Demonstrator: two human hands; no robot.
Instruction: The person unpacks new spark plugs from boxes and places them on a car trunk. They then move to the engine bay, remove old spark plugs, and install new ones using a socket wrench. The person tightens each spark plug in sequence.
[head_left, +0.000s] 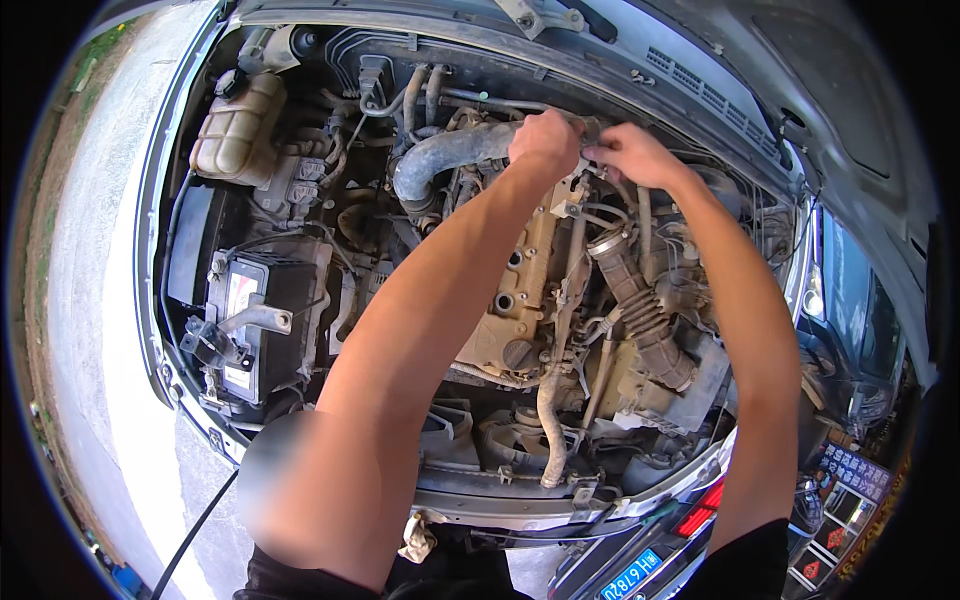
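Observation:
Deep in the car's engine bay, both my arms reach to the back of the engine (505,335). My left hand (545,142) is closed in a fist at the right end of a thick grey intake pipe (455,158); its fingertips and what they grip are hidden. Just to its right, my right hand (640,157) has thumb and fingers pinched together at a small part beside the pipe's end, too small to name. A ribbed air hose (640,305) lies below my right hand, its upper end open with a metal clamp (606,243) around it.
At the left stand a coolant tank (238,130) and a black battery (265,320) with a metal bracket (258,318). The raised hood (850,110) hangs at upper right. A brown hose (550,425) runs to the front crossmember. Another car (640,560) is parked beyond it.

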